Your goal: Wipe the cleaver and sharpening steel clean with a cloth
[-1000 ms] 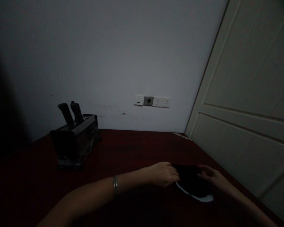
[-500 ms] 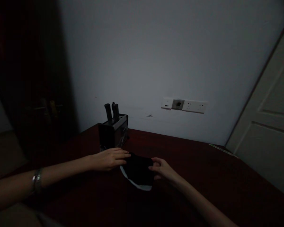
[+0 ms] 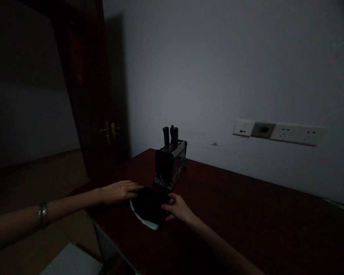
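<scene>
A dark, soft-looking black cloth [image 3: 150, 204] with a pale border along its lower left edge lies low over the table in front of me. My left hand [image 3: 120, 191] has its fingers closed on the upper left edge of the cloth, palm down, with a metal band on the wrist. At the opposite side, my right hand [image 3: 176, 208] pinches the right edge between thumb and fingers. Just behind the cloth stands a knife block [image 3: 170, 164] with several black handles [image 3: 171, 136] sticking up. The dim light hides the cloth's exact shape.
The dark red table [image 3: 232, 214] reaches to the pale wall, which carries a row of sockets [image 3: 278, 131]. A dark door [image 3: 88, 95] with a handle stands at the left. Below the table's left edge is a pale flat surface [image 3: 71, 261].
My view has turned left, so the knife block and sockets sit further right in the picture. Both hands remain at the black cloth, which has shifted slightly left in view.
</scene>
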{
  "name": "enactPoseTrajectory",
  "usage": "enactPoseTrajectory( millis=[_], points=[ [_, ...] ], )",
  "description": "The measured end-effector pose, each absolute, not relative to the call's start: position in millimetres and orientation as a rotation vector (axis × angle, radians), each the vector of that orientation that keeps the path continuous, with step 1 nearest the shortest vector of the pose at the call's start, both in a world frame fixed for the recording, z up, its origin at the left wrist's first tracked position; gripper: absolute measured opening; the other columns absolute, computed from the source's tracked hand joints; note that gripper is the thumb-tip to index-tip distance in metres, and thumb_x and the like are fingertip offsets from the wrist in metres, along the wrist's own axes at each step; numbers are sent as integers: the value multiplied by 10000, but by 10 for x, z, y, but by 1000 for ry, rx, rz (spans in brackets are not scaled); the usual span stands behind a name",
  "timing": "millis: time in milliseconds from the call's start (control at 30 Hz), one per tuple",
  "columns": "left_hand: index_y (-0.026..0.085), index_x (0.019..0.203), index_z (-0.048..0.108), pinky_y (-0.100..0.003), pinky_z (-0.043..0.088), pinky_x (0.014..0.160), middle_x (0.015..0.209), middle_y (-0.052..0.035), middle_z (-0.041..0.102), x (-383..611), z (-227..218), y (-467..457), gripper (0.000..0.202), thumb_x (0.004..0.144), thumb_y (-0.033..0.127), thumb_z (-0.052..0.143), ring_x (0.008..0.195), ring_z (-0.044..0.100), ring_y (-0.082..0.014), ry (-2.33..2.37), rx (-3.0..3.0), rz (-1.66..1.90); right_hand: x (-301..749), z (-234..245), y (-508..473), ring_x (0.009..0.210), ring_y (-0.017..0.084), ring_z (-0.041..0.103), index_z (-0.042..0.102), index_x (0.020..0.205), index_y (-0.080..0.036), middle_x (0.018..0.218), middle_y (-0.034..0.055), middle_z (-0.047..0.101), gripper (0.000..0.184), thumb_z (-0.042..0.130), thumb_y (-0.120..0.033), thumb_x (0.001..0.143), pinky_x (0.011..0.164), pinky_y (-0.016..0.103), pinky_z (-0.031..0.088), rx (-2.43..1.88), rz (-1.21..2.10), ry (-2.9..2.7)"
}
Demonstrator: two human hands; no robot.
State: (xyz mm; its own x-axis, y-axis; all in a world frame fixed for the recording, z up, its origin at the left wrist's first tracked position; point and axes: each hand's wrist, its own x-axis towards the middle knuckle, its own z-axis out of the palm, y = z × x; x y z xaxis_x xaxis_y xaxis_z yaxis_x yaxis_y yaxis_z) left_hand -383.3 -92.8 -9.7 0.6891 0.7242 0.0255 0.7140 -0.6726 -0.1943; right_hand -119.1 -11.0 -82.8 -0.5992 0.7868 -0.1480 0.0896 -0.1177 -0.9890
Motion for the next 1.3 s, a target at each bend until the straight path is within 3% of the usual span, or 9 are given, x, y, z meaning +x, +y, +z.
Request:
enactPoseTrajectory(
  millis=[200,400,633,733,833,900,1100,1300],
  points=[
    [184,1006,605,-347,321,982,1327,-90,447,-3785,-265,-906,347,714,51,474,1173,440,-234,-1060,-2711,82,-1066,-914,-134,535,90,538,428,966,-188,770,-41,448,509,719,-311,566,388,246,506,-957,1749,-1679],
    [182,900,619,-340,374,945,1207,-76,550,-3219,-168,-758,258,700,77,493,1096,497,-221,-923,-2769,-16,-562,-954,-50,578,107,543,470,965,-185,778,-25,473,452,647,-407,614,400,241,500,-959,1571,-1682],
    [156,991,606,-354,329,1012,1319,-97,449,-2105,-373,-302,287,730,109,499,1212,402,-230,-734,-2845,-208,430,-1038,305,667,152,593,507,999,-171,914,56,551,328,456,-330,716,477,284,527,-1231,982,-1625],
    [154,1042,586,-365,282,1044,1365,-95,393,-1657,-545,45,308,758,118,471,1263,336,-229,-837,-2840,-326,923,-1019,435,813,202,598,518,1025,-162,1004,99,559,323,413,-260,735,653,358,538,-1362,742,-1626],
    [154,1127,538,-321,231,1069,1389,-80,364,-1305,-681,447,364,770,157,466,1289,295,-207,-1072,-2869,-348,1376,-980,519,1021,251,531,535,1068,-133,1120,143,538,356,415,-210,742,914,405,416,-1488,470,-1686],
    [148,1197,484,-313,205,1077,1406,-81,339,-1146,-744,720,394,813,208,421,1304,269,-193,-1267,-2841,-360,1622,-964,568,1125,273,463,523,1124,-90,1194,176,506,397,413,-207,761,997,396,320,-1572,328,-1741],
    [38,1307,330,-403,199,1055,1403,-193,296,-996,-895,1378,512,896,329,231,1318,227,-264,-1662,-2655,-374,2041,-987,792,1287,293,282,452,1241,-11,1348,219,398,489,408,-256,820,1061,402,158,-1811,82,-1866],
    [58,1332,303,-450,202,1029,1419,-212,242,-1011,-1040,1638,593,893,440,183,1323,186,-311,-1821,-2584,-298,2141,-1061,984,1274,245,330,465,1262,-95,1366,151,413,478,355,-329,861,1034,375,218,-1943,46,-1964]
  ],
)
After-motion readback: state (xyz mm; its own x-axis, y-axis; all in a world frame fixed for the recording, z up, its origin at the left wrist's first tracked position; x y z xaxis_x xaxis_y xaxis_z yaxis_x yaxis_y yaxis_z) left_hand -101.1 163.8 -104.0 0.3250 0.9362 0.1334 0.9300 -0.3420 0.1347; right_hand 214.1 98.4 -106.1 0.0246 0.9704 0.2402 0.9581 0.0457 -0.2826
